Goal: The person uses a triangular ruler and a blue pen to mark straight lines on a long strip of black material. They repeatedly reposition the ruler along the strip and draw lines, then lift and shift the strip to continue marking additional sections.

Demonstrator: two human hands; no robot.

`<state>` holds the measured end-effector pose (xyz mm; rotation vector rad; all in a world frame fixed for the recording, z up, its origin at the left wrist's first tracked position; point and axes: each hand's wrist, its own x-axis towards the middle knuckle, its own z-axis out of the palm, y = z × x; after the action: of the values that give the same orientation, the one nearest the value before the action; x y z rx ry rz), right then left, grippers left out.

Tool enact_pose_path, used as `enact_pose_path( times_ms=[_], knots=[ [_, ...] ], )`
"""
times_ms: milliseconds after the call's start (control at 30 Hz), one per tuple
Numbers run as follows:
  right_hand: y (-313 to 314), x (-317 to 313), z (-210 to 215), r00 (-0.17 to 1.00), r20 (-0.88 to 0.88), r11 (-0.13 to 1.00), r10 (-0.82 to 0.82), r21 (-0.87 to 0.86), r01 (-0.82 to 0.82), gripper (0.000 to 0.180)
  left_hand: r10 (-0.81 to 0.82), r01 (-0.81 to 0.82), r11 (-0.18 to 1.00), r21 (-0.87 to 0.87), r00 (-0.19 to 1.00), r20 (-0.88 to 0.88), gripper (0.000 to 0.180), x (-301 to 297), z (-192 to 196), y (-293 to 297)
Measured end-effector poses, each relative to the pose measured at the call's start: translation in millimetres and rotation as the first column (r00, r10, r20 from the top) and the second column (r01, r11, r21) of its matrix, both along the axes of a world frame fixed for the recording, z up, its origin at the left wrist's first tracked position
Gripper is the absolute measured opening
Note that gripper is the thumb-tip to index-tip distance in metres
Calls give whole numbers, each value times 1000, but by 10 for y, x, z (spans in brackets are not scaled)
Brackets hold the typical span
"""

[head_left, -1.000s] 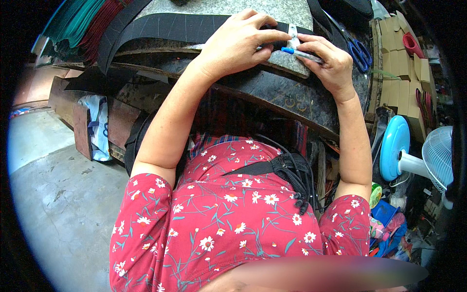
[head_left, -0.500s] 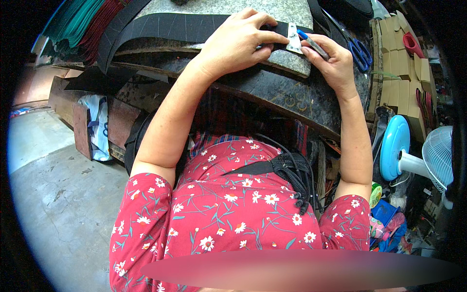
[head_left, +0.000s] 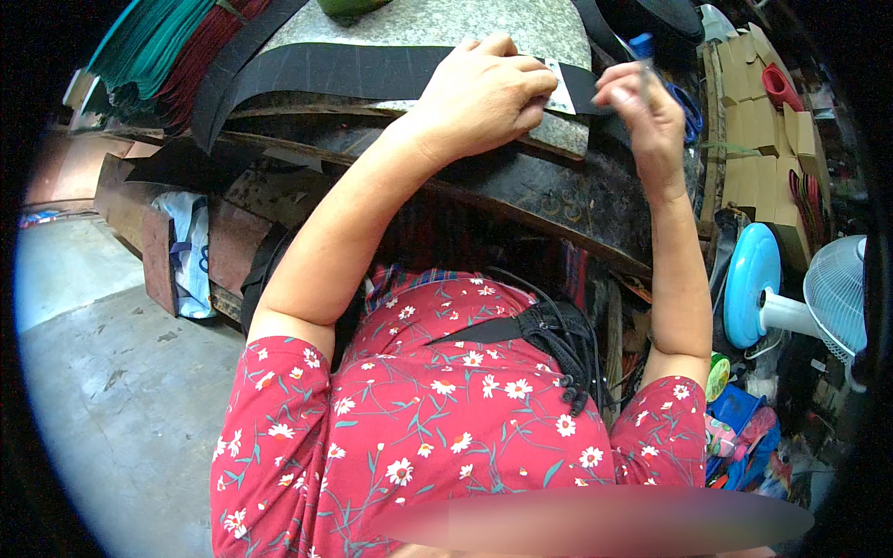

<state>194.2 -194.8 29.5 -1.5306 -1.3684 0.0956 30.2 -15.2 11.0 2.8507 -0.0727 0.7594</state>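
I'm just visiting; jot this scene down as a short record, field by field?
Left hand: left hand on the black strip, fingers beside a small white piece
Right hand: right hand holding a pen, blue end blurred, apart from the strip
Under the strip: speckled grey slab
Upper left: green bundle beside a maroon one
Far right: fan

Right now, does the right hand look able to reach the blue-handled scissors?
Probably yes: the right hand appears close beside the blue-handled scissors, with nothing visible blocking the way. But it holds a pen, which might hamper the grip.
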Motion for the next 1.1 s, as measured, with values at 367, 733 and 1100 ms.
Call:
enact_pose_path(
  times_ms=[367, 733, 1100],
  knots=[
    [294, 171, 228, 996, -84, 994, 27, -104, -36, 11, 9, -3, 996, -85, 997, 82, 27, 103, -124, -34],
    [422, 212, -109, 975, 38, 955, -217, -200, 220, 16, 29, -18, 994, -105, 994, 108, 31, 124, -170, -26],
    [442, 142, -60, 937, 273, 920, -218, -263, 290, 12, 46, -37, 995, -95, 994, 98, 30, 122, -152, -33]
  ],
)
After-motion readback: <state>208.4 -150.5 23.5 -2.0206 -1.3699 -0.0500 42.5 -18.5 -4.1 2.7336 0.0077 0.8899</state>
